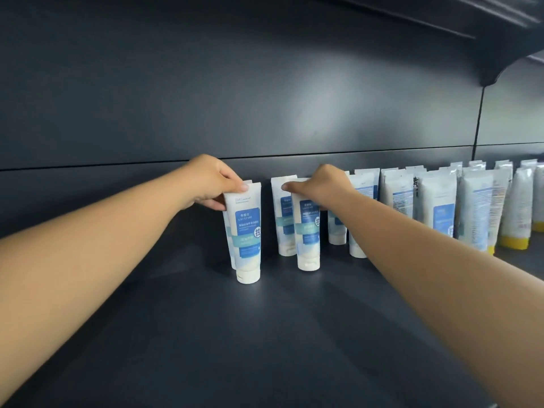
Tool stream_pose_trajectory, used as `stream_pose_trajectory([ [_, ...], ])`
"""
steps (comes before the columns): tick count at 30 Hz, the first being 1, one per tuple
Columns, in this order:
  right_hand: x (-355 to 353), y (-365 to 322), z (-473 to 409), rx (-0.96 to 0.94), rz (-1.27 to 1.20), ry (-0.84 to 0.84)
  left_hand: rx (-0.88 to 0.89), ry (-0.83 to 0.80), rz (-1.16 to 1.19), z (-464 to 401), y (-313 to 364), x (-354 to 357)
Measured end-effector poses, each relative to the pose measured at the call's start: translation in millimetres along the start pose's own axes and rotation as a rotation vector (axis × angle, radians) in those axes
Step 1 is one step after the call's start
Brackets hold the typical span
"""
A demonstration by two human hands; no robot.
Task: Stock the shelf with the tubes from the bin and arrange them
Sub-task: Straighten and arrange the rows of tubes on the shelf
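So a fair bit is hard to read here: the row of tubes (435,207) running off to the right is packed tight, they overlap each other, and the last ones get cut off at the frame edge, so no way to count them properly. A few at the far right have yellow caps (513,242), the rest look white, but the print is too small and blurry to make out. There's also a second tube (228,231) tucked right behind the front-left one, mostly hidden, only its edge shows. Both arms come in from the bottom corners and are cut off there. Now the hands. The left hand (210,182) pinches the flat crimped top of the front-left tube (245,231), thumb on the front, fingers curled round the back, and that tube stands cap-down on the dark shelf (265,334). The right hand (321,184) is clamped on the top of the next tube over (307,234), thumb pointing left across its crimp, fingers hidden behind it so I can't tell exactly how they sit. That tube is upright on its cap too, just in front of another one (282,219). The two held tubes stand apart with a clear gap between them.
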State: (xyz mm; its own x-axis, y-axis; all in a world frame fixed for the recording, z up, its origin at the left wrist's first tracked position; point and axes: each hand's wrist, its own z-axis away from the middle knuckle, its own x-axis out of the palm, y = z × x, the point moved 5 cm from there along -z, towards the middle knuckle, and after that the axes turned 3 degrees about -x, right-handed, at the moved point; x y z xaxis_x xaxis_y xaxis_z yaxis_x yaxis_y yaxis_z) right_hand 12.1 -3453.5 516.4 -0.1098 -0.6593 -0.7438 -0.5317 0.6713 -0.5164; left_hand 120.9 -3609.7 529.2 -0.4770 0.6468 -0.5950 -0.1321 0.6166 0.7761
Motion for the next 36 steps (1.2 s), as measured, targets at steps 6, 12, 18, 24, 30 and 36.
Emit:
stream_pose_trajectory([
  [6, 0, -1, -1, -0.016, -0.009, -0.002, -0.017, -0.027, 0.0, -2, -1, -2],
  [12, 2, -3, 0, -0.022, 0.002, -0.007, -0.011, -0.011, -0.105, -3, -4, -4],
  [18, -5, -5, 1, -0.057, 0.019, -0.022, 0.09, 0.051, -0.172, -2, 7, -7],
  [24, -44, -1, 10, -0.09, -0.018, 0.097, 0.264, 0.183, -0.254, 13, 32, -17],
  [30, -123, 12, 35, -0.199, 0.009, 0.357, 0.517, 0.071, -0.255, 27, 83, 30],
  [36, -168, 45, 66, -0.143, 0.035, 0.43, 0.466, -0.034, -0.624, -6, 94, 87],
])
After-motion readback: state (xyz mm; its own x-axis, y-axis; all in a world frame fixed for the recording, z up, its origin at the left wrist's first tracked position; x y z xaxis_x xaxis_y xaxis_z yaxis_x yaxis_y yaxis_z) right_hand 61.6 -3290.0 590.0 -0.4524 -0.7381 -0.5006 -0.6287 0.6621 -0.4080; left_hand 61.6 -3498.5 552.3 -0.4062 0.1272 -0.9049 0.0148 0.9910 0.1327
